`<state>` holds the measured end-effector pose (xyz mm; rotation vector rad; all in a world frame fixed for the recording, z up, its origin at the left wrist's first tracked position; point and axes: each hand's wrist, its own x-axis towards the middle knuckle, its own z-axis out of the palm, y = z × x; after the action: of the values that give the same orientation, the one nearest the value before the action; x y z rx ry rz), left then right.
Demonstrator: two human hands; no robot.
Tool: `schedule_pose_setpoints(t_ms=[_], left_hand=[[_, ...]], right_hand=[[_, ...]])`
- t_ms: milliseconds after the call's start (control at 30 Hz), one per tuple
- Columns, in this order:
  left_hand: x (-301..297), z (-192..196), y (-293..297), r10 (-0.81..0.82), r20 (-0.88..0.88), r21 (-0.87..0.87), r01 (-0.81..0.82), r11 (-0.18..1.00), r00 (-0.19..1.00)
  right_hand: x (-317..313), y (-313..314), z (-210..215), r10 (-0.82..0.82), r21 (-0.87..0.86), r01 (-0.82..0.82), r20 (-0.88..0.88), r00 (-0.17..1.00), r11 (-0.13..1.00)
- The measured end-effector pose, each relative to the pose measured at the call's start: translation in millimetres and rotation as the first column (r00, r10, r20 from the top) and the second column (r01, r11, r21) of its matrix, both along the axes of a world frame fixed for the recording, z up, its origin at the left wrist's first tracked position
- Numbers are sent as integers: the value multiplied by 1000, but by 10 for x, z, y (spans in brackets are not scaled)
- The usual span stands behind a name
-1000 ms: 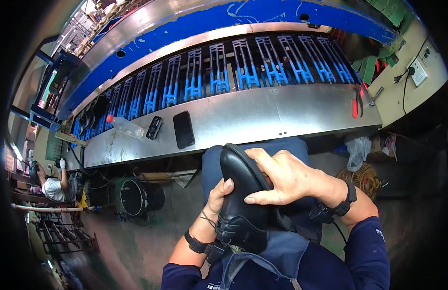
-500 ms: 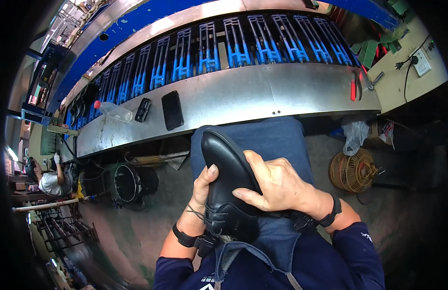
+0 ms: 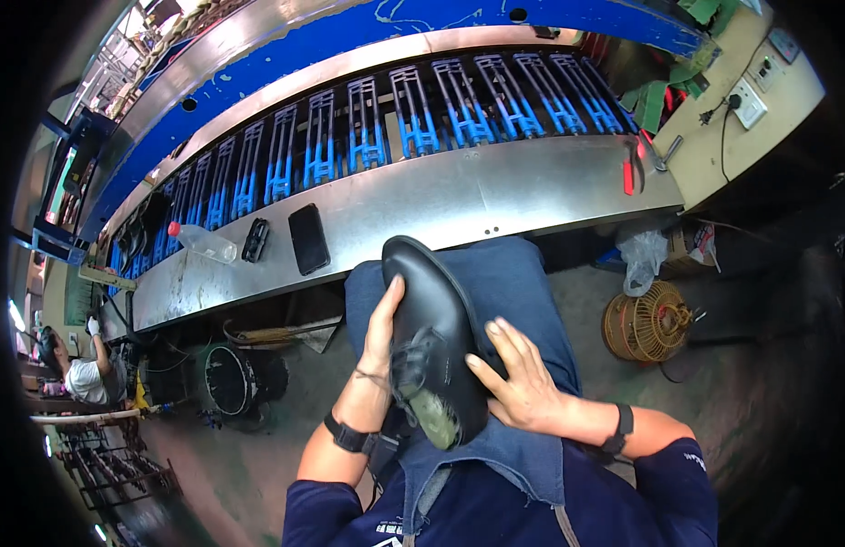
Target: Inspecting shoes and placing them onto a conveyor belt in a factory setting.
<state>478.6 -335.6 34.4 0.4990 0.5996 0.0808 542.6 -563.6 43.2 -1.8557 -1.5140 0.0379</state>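
A black leather lace-up shoe (image 3: 431,305) rests over my lap, its toe pointing away from me. Thin laces hang at its left side, and something greenish shows in its opening. My left hand (image 3: 378,342) is wrapped round the shoe's left side, thumb lying on the upper; its other fingers are hidden beneath. Beside the rear right side of the shoe is my right hand (image 3: 523,383), fingers apart, holding nothing; whether a fingertip touches the leather is hard to tell. A blue apron (image 3: 523,292) covers my legs.
Beyond my knees runs a metal ledge (image 3: 422,205) carrying a phone (image 3: 308,239), a clear bottle (image 3: 208,244) and a red-handled tool (image 3: 633,173). Blue-black racks (image 3: 413,118) line it. A wicker basket (image 3: 648,319) stands right, a black bucket (image 3: 231,378) left. Another person (image 3: 87,378) is far left.
My right hand has let go of the shoe's front part and slid back toward its heel, fingers spreading. The shoe has turned, so its opening shows more. My left thumb sits farther forward.
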Motion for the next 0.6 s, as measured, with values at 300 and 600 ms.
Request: schedule_pose_setpoints(t_ms=[300,600], left_hand=[[-464,206,72,-217,18,670,150,727,976],[-251,-192,-402,16,246,932,-241,269,969]], right_hand=[[483,922,748,386,350,-388,81,919,852],[1016,1326,-695,9,-292,-277,-672,740,915]])
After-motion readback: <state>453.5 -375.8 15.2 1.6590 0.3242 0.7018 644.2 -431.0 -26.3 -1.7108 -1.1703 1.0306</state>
